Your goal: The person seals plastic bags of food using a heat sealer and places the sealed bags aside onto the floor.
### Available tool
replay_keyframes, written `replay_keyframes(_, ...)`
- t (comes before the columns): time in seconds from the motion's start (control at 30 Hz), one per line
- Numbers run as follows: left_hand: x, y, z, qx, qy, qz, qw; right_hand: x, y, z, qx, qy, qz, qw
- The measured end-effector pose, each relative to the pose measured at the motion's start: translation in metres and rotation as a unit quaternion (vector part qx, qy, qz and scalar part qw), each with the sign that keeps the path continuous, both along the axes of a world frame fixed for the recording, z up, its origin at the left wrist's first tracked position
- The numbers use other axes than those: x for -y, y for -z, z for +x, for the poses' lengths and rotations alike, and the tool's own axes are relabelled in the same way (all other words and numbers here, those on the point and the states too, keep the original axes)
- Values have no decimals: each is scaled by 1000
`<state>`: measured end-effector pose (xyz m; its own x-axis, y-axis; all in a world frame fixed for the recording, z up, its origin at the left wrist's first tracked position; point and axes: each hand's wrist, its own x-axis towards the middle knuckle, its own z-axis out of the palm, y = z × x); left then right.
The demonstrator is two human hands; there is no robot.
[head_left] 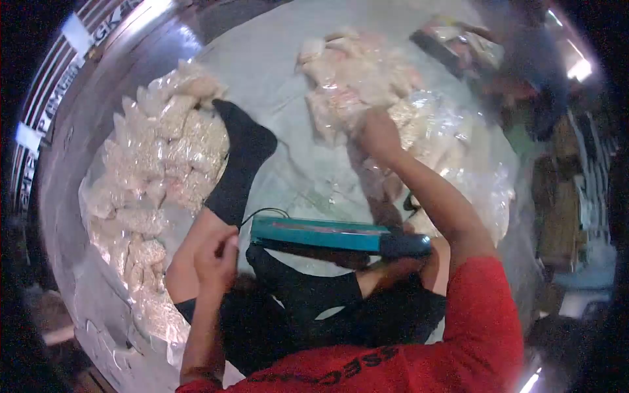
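Observation:
My right hand [378, 135] reaches forward to the near edge of a pile of clear plastic bags with pale contents [360, 72]; its fingers are blurred and I cannot make out what they hold. My left hand [217, 254] is closed, with fingers drawn together beside my left knee, and anything inside it is too small to tell. A long teal device with a black end [318, 234] lies across in front of me, over my folded leg. A thin black cable [265, 210] curves from its left end, near my left hand.
Many filled clear bags [164, 150] are heaped on the left of the pale sheet [262, 65]. More bags [452, 144] lie at the right. My black-socked foot [246, 141] stretches forward. At the upper right another person [534, 65] is beside a dark tray [438, 54].

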<state>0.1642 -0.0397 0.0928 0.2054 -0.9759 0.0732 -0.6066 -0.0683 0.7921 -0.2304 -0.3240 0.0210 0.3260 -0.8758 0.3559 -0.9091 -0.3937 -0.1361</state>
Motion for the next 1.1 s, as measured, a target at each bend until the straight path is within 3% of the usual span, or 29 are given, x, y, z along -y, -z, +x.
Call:
replay_keyframes(0.07,-24,21,0,2,-10,20,1000,18,17,12,-28,18,29,999)
replay_keyframes(0.13,-41,27,-6,3,8,-2,1000,22,13,11,65,-5,13,998)
replay_keyframes(0.17,-44,31,-9,11,-6,0,1000,33,28,1,90,39,4,995)
replay_keyframes(0.27,-43,27,-22,18,38,-1,999,32,4,-22,278,95,-28,955)
replay_keyframes(0.33,-34,11,-34,15,60,-39,997,20,-35,-40,260,152,-69,951)
replay_keyframes(0.37,-33,3,-40,12,82,-71,994,4,-59,-50,281,108,-101,948)
replay_keyframes(0.43,-40,-8,-55,-1,85,-112,990,-58,-139,-39,276,143,-141,940)
replay_keyframes(0.47,-42,-13,-63,-14,94,-146,985,-71,-154,-42,269,151,-152,939)
replay_keyframes(0.53,-53,-26,-80,-39,131,-161,977,-114,-188,-73,301,-4,-277,912)
replay_keyframes(0.57,-59,-33,-93,-51,151,-168,973,-145,-214,-74,282,-11,-276,919)
replay_keyframes(0.63,-68,-48,-120,-88,196,-210,954,-189,-239,-72,358,-95,-273,888)
replay_keyframes(0.7,-81,-64,-143,-126,246,-194,941,-248,-256,-51,501,-58,-150,850)
replay_keyframes(0.73,-84,-69,-149,-131,293,-138,937,-272,-250,-45,561,-2,-103,821)
replay_keyframes(0.77,-88,-79,-160,-148,295,-100,939,-298,-244,-44,493,21,-92,865)
replay_keyframes(0.8,-88,-92,-171,-164,289,-59,941,-317,-230,-29,497,41,-67,864)
replay_keyframes(0.83,-90,-80,-176,-107,274,-113,949,-340,-216,-12,502,64,-21,862)
replay_keyframes(0.87,-94,-80,-185,-162,246,-121,948,-366,-206,2,502,103,83,854)
replay_keyframes(0.9,-94,-74,-184,-183,226,-132,948,-380,-191,9,389,102,139,905)
replay_keyframes(0.93,-95,-69,-183,-204,206,-142,946,-388,-132,19,530,10,128,838)
replay_keyframes(0.97,-97,-54,-173,-232,203,-29,951,-398,-123,29,514,35,196,835)
replay_keyframes(1.0,-99,-38,-165,-259,198,85,942,-403,-108,32,420,29,184,888)
replay_keyframes(1.1,-115,3,-154,-283,132,112,943,-418,-64,44,433,40,193,879)
